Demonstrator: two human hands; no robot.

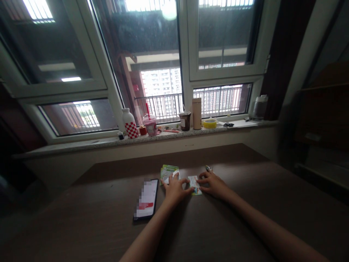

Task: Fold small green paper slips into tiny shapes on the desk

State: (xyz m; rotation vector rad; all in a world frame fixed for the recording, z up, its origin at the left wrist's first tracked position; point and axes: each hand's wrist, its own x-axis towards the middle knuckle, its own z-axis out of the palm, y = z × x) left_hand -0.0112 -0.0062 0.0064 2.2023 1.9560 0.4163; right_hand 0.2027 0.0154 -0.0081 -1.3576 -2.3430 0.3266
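A small printed card (194, 181), white with a green and blue lower end, lies on the brown table between my hands. My left hand (174, 187) grips its left edge with thumb and index finger, while the other fingers spread over a small stack of green-and-white cards (170, 168). From the other side, my right hand (214, 185) has its thumb and fingertips on the card's right edge. A small, partly hidden thing with a shiny pattern (208, 168) shows just beyond the right knuckles; its kind is unclear. Left of my left hand lies a phone (147, 200) with its screen lit.
The table (109, 189) runs up to a wall beneath a window. Along the stone sill stand a checkered bottle (131, 125), a pink drink cup (149, 124), a dark drink cup (185, 120), a tan flask (196, 113), yellow tape (209, 124) and black scissors (228, 124).
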